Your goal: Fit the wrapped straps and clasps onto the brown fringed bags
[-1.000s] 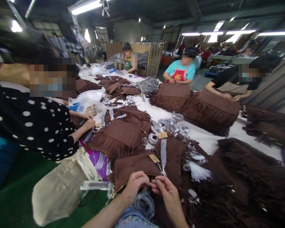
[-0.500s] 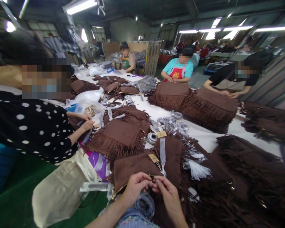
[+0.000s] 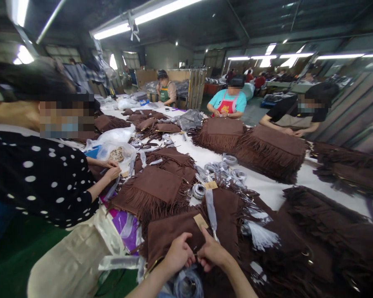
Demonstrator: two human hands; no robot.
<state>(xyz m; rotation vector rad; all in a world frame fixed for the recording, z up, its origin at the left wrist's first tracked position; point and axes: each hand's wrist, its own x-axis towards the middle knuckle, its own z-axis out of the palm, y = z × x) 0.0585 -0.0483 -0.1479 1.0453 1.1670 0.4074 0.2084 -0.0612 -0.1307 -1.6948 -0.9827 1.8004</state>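
Note:
A brown suede fringed bag (image 3: 170, 229) lies at the table's near edge. My left hand (image 3: 179, 251) is over its lower edge, fingers curled inward and the index finger raised. Close beside it, my right hand (image 3: 214, 251) has its index finger stretched toward the tan paper tag (image 3: 200, 222) on the bag, its other fingers bent. What the curled fingers hold is hidden. Below my hands sits a coiled strap in clear plastic (image 3: 189, 283). A plastic-wrapped strip (image 3: 210, 207) lies above my right hand.
More brown fringed bags (image 3: 157, 182) cover the table, stacked high on the right (image 3: 270, 149). Wrapped coils (image 3: 225, 171) and white tag strings (image 3: 262, 235) lie among them. A co-worker in a polka-dot top (image 3: 46, 169) works close on my left; others work across the table.
My hands have gone from pinching a small metal piece together to curled fingers with the index fingers extended. The view has tilted slightly upward.

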